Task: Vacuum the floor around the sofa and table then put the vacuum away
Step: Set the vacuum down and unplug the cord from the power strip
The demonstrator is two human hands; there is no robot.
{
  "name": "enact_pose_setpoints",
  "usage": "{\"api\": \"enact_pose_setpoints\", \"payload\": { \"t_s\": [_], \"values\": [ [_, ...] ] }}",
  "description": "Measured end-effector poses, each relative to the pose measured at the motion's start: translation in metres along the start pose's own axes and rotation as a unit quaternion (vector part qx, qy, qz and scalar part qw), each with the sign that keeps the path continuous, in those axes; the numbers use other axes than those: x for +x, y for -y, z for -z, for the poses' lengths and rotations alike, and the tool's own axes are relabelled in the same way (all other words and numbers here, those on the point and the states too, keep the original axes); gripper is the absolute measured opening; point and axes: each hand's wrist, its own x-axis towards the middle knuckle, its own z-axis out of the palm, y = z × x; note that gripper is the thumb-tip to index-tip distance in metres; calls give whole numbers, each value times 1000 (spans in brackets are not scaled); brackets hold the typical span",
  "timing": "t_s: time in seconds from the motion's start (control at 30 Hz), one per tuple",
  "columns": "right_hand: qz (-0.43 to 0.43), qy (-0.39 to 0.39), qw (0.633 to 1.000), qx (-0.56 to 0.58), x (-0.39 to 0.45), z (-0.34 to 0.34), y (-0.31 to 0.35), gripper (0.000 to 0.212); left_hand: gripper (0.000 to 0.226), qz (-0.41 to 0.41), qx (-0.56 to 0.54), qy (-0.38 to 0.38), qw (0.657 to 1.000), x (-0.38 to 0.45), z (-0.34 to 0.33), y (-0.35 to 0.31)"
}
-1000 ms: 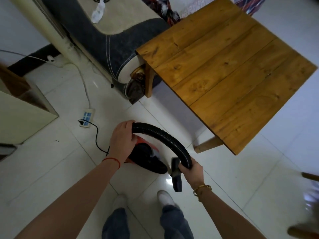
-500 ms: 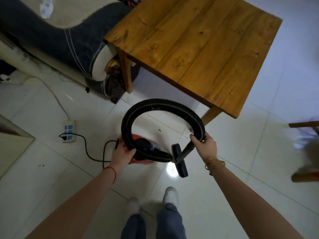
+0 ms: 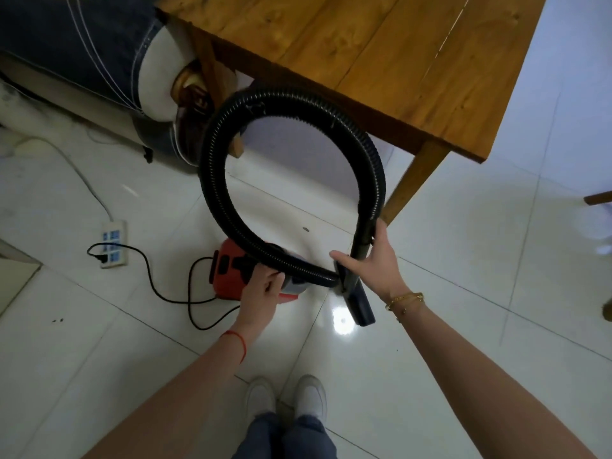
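My left hand (image 3: 265, 288) curls its grip round the top of the red vacuum (image 3: 231, 276), which sits on the floor (image 3: 447, 326) just off the near corner of the table (image 3: 381, 54), beside the sofa (image 3: 82, 44) end. My right hand (image 3: 374, 263) grips the rigid wand (image 3: 362, 240); the hose (image 3: 218, 154) arches up in a loop, the nozzle (image 3: 359, 301) hanging low. The cord (image 3: 159, 279) is plugged into the power strip (image 3: 112, 240). Judgement: setup stage, vacuuming about to start. Next: release the body, lower the nozzle flat to the floor.
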Motion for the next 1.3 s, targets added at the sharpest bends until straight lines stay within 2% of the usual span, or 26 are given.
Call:
{"api": "enact_pose_setpoints", "payload": {
  "t_s": [0.17, 0.3, 0.47, 0.57, 0.7, 0.87, 1.03, 1.2, 1.3],
  "values": [
    [70, 22, 997, 9, 2, -40, -29, 107, 30, -57, -24, -7, 998, 7, -9, 7],
    [97, -26, 995, -9, 11, -65, -50, 119, 22, -89, -8, -29, 996, 21, -10, 25],
    [144, -50, 987, -47, 28, -86, -70, 133, 17, -186, 37, -43, 981, 50, -12, 45],
    [152, -92, 983, -51, 40, -99, -85, 124, 20, -241, 84, -28, 966, 63, -15, 52],
    [200, -156, 967, -37, 58, -111, -99, 109, 32, -277, 184, -46, 942, 81, -6, 78],
    [224, -189, 955, -49, 76, -125, -107, 83, 37, -251, 272, -104, 923, 105, 9, 145],
    [242, -208, 946, -52, 91, -137, -107, 73, 59, -225, 286, -119, 924, 122, 16, 201],
    [256, -212, 942, -40, 95, -140, -110, 70, 57, -187, 242, -168, 937, 118, 15, 223],
    [250, -220, 943, -29, 91, -141, -110, 67, 44, -171, 252, -176, 936, 119, 20, 235]
  ]
}}
